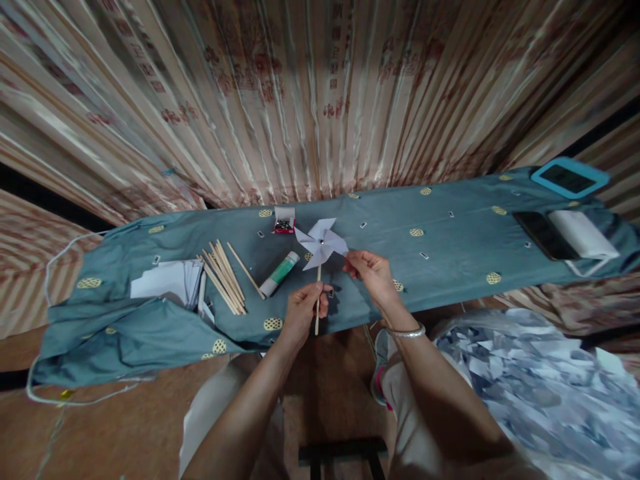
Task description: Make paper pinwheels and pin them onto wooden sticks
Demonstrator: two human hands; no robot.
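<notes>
A white paper pinwheel [321, 243] on a thin wooden stick [318, 313] is held up over the blue-green cloth-covered table [450, 247]. My left hand [303, 308] is closed round the stick below the wheel. My right hand [369, 272] pinches the tip of the wheel's right blade between thumb and fingers; a silver bangle sits on that wrist. On the cloth to the left lie a green and white glue stick [280, 273], a bundle of wooden sticks [225, 277] and a stack of white paper [167, 281].
A small box of pins [284, 221] stands at the table's back edge. At the right end lie a black phone [544, 234], a white folded cloth [583, 235] and a tablet in a blue case [570, 177]. A curtain hangs behind; patterned fabric [540, 387] lies lower right.
</notes>
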